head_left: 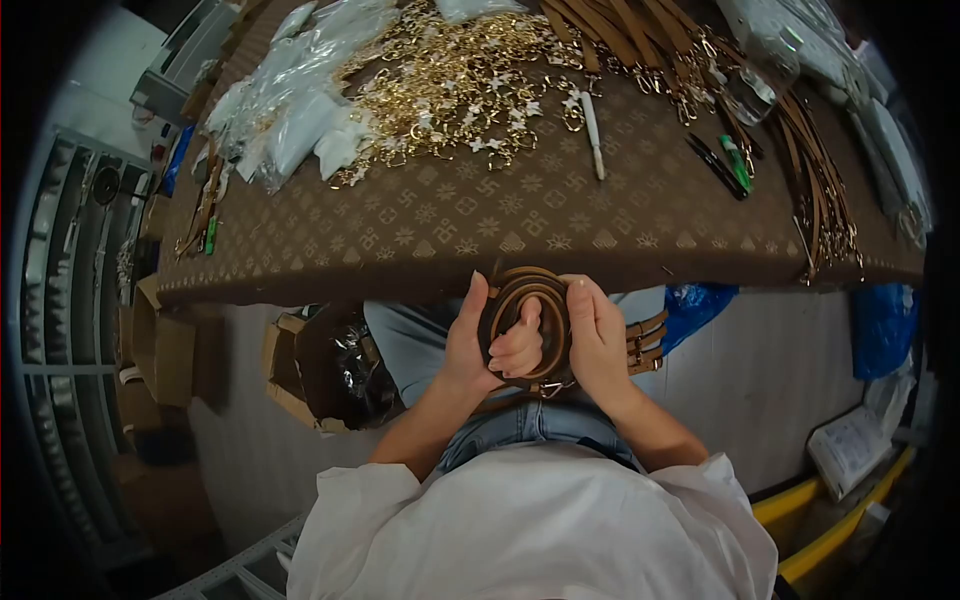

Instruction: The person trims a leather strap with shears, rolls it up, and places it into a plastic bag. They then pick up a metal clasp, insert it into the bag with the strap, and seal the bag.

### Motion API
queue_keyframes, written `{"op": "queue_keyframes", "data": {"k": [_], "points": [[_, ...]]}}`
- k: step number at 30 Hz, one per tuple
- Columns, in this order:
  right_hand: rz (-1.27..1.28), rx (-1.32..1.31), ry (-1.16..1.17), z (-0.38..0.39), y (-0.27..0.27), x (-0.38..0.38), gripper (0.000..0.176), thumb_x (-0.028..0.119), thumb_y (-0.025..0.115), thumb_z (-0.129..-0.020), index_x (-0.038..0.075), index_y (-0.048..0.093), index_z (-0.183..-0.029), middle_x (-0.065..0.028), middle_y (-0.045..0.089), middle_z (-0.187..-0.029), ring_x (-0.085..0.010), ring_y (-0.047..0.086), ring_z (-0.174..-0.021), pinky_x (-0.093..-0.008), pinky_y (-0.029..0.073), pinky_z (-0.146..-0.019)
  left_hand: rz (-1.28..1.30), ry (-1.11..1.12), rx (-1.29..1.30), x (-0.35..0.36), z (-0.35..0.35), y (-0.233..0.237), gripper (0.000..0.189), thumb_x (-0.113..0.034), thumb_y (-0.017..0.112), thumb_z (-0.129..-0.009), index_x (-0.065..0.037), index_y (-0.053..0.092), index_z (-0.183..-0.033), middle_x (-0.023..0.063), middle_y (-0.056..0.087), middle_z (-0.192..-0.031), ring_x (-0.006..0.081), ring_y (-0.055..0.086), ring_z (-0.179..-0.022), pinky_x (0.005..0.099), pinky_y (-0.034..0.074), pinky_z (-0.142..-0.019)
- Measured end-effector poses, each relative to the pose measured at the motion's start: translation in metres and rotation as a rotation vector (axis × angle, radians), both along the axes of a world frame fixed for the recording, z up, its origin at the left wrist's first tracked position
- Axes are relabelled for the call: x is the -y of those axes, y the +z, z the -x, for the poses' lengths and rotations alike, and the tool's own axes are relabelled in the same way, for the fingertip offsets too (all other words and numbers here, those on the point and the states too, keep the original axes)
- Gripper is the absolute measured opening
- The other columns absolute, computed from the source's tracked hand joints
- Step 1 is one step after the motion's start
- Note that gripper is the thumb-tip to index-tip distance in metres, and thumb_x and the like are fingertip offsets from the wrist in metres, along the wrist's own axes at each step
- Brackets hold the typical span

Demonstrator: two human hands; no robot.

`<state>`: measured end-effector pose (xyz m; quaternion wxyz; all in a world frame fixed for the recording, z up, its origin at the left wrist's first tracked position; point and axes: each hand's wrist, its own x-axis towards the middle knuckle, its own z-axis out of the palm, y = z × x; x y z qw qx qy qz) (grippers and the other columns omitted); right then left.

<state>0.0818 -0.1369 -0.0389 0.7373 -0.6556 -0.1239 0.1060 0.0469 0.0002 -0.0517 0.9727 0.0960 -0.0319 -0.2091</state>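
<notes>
So the step in hand, as far as I can tell, is getting a brown strap wound up or neatened into a roll. The coiled strap [540, 283] sits right between the two grips, just short of the table [400, 225] edge and above the lap.

Left grip [466, 350] is closed on it: fingers curled into the middle of the coil, thumb up along the outside. Right grip [598, 340] is cupped around the opposite side, thumb up too, fingers mostly tucked out of sight, so I can't tell how hard it's squeezing. A metal buckle [549, 389] shows at the bottom of the roll, between the two grips.

IMO the next move calls for the right side to keep the turns snug while the left fingers hold the core, otherwise the thing could spring loose. Can't see where the free end is, tbh.

Just past the right grip there are more buckled straps [648, 345], and the pile of gold clasps [450, 95] is well ahead of both grips, so neither is touching that.
</notes>
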Motion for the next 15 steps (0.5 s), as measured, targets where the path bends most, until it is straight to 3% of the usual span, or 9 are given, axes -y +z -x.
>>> {"op": "queue_keyframes", "data": {"k": [2, 4, 5, 7, 8, 10, 12, 13, 15], "points": [[0.059, -0.005, 0.053, 0.003, 0.002, -0.003, 0.028, 0.020, 0.041, -0.095, -0.004, 0.053, -0.104, -0.0113, 0.054, -0.071, -0.0201, 0.052, -0.064, -0.0291, 0.043, -0.062, 0.005, 0.066, 0.007, -0.002, 0.000, 0.001, 0.065, -0.063, 0.030, -0.087, -0.001, 0.050, -0.088, -0.0035, 0.034, -0.045, 0.0066, 0.028, -0.034, 0.0223, 0.025, -0.035], [0.248, 0.280, 0.013, 0.004, 0.004, -0.009, 0.040, 0.020, 0.047, -0.091, -0.007, 0.041, -0.119, -0.0183, 0.055, -0.091, -0.0307, 0.055, -0.084, -0.0351, 0.044, -0.077, -0.033, 0.165, -0.014, -0.003, -0.001, 0.004, 0.064, -0.062, 0.029, -0.087, -0.001, 0.049, -0.088, -0.0032, 0.033, -0.047, 0.0071, 0.029, -0.035, 0.0221, 0.026, -0.035], [0.370, 0.368, 0.134, 0.001, 0.002, -0.005, 0.068, 0.022, 0.060, -0.082, -0.010, 0.024, -0.130, -0.0253, 0.045, -0.115, -0.0397, 0.047, -0.103, -0.0402, 0.038, -0.090, -0.079, 0.221, -0.041, -0.003, -0.002, 0.006, 0.064, -0.062, 0.029, -0.087, -0.001, 0.049, -0.089, -0.0029, 0.034, -0.047, 0.0075, 0.030, -0.036, 0.0218, 0.026, -0.036], [0.555, 0.529, 0.160, 0.007, 0.018, -0.010, 0.095, 0.027, 0.075, -0.068, -0.011, 0.015, -0.132, -0.0277, 0.036, -0.122, -0.0404, 0.043, -0.108, -0.0406, 0.036, -0.092, -0.168, 0.323, -0.009, 0.000, -0.006, 0.011, 0.060, -0.057, 0.027, -0.090, -0.001, 0.047, -0.093, -0.0005, 0.036, -0.053, 0.0095, 0.034, -0.042, 0.0221, 0.031, -0.041], [0.555, 0.470, 0.181, 0.006, 0.019, -0.014, 0.116, 0.030, 0.084, -0.054, -0.009, 0.010, -0.134, -0.0275, 0.033, -0.123, -0.0398, 0.045, -0.105, -0.0400, 0.038, -0.090, -0.152, 0.336, -0.015, 0.003, -0.006, 0.012, 0.058, -0.055, 0.026, -0.091, -0.001, 0.047, -0.095, 0.0004, 0.037, -0.055, 0.0102, 0.035, -0.044, 0.0223, 0.033, -0.043], [0.492, 0.358, 0.242, -0.004, 0.022, -0.017, 0.121, 0.031, 0.087, -0.048, -0.007, 0.010, -0.134, -0.0256, 0.036, -0.121, -0.0396, 0.047, -0.101, -0.0386, 0.042, -0.087, -0.167, 0.391, 0.082, 0.005, -0.011, 0.014, 0.055, -0.053, 0.026, -0.092, -0.002, 0.046, -0.097, 0.0015, 0.038, -0.059, 0.0112, 0.037, -0.048, 0.0237, 0.037, -0.048], [0.504, 0.424, 0.248, -0.014, 0.020, -0.019, 0.115, 0.026, 0.087, -0.050, -0.004, 0.015, -0.135, -0.0231, 0.041, -0.120, -0.0356, 0.050, -0.102, -0.0365, 0.044, -0.085, -0.341, 0.464, 0.033, 0.002, -0.018, 0.022, 0.058, -0.057, 0.025, -0.090, -0.003, 0.045, -0.097, 0.0014, 0.038, -0.060, 0.0124, 0.039, -0.051, 0.0248, 0.039, -0.052], [0.369, 0.382, 0.259, -0.022, 0.015, -0.020, 0.110, 0.023, 0.086, -0.051, -0.003, 0.018, -0.134, -0.0217, 0.043, -0.119, -0.0329, 0.050, -0.103, -0.0359, 0.043, -0.086, -0.338, 0.418, 0.187, -0.005, -0.020, 0.016, 0.056, -0.053, 0.025, -0.092, -0.002, 0.045, -0.104, 0.0053, 0.049, -0.070, 0.0147, 0.050, -0.066, 0.0264, 0.044, -0.064], [0.243, 0.245, 0.280, -0.035, 0.019, -0.018, 0.100, 0.023, 0.083, -0.056, 0.000, 0.024, -0.134, -0.0159, 0.046, -0.121, -0.0253, 0.048, -0.110, -0.0326, 0.038, -0.093, -0.762, 0.283, 0.276, -0.026, -0.023, 0.040, 0.056, -0.050, 0.029, -0.093, 0.000, 0.047, -0.110, 0.0094, 0.056, -0.087, 0.0160, 0.055, -0.083, 0.0274, 0.044, -0.076]]}}
